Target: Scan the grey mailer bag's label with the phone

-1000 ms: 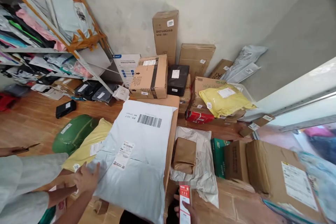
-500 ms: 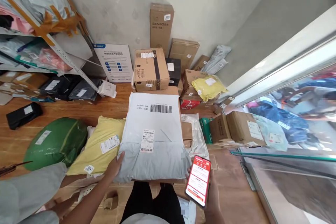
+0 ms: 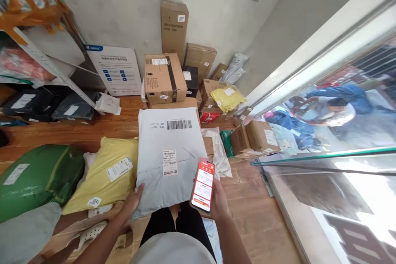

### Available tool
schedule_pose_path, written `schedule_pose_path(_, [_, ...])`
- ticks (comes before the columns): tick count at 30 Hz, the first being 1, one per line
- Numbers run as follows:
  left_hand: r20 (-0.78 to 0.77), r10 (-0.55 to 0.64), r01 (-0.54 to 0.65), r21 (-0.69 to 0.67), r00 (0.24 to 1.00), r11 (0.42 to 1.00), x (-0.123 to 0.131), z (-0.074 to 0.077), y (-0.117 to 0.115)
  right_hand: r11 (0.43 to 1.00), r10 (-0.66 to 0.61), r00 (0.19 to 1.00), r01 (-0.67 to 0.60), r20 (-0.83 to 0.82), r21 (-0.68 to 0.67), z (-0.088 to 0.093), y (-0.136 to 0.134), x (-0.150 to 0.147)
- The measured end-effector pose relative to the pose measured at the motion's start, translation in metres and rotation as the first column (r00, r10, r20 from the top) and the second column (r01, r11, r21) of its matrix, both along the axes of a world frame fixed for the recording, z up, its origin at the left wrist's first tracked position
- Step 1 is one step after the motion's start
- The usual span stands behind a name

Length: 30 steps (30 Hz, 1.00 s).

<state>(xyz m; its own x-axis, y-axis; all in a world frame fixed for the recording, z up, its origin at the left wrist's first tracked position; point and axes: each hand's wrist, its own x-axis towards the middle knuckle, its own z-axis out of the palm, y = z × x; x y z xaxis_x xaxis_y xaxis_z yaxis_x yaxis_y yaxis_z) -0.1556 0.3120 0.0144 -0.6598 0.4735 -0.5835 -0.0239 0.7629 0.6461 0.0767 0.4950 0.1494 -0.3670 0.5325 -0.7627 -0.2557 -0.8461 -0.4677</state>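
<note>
A large white and grey mailer bag (image 3: 154, 136) lies in front of me, with a barcode on its upper half and a shipping label (image 3: 169, 163) in the middle. My left hand (image 3: 136, 198) grips its lower left edge. My right hand (image 3: 218, 198) is closed around a smartphone (image 3: 203, 185) with a lit red and white screen. The phone is over the bag's lower right corner and hides part of it. Left of the bag is a yellow parcel (image 3: 107, 165) with a label, and beyond that a bulky green parcel (image 3: 43, 177).
Cardboard boxes (image 3: 163, 78) stand against the wall, a yellow bag (image 3: 228, 98) among them. More boxes (image 3: 261, 136) line the right side by a glass panel (image 3: 324, 159). At left are a shelf (image 3: 58, 70) and another person's white clogs (image 3: 91, 233). A person (image 3: 334, 111) appears behind glass.
The view has turned to the right. The phone in my right hand has come closer to the mailer bag and now overlaps its corner. My left hand keeps its grip on the bag's edge.
</note>
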Motion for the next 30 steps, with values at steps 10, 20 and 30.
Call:
schedule_pose_path(10, [-0.088,0.038,-0.024,0.151,0.995,0.988,0.019,0.061,0.025,0.963,0.123,0.990,-0.102,-0.070,0.251,0.007,-0.003,-0.009])
schedule_pose_path(20, [0.675,-0.631,-0.174,0.723,0.381,0.669,0.074,0.137,0.086,0.940,0.224,0.946,-0.146,-0.236,0.309,0.012,-0.019,-0.028])
schedule_pose_path(30, [0.846,-0.460,-0.403,0.533,0.270,0.744,0.077,0.156,0.081,0.802,0.506,0.814,-0.320,-0.286,0.505,0.030,-0.022,-0.018])
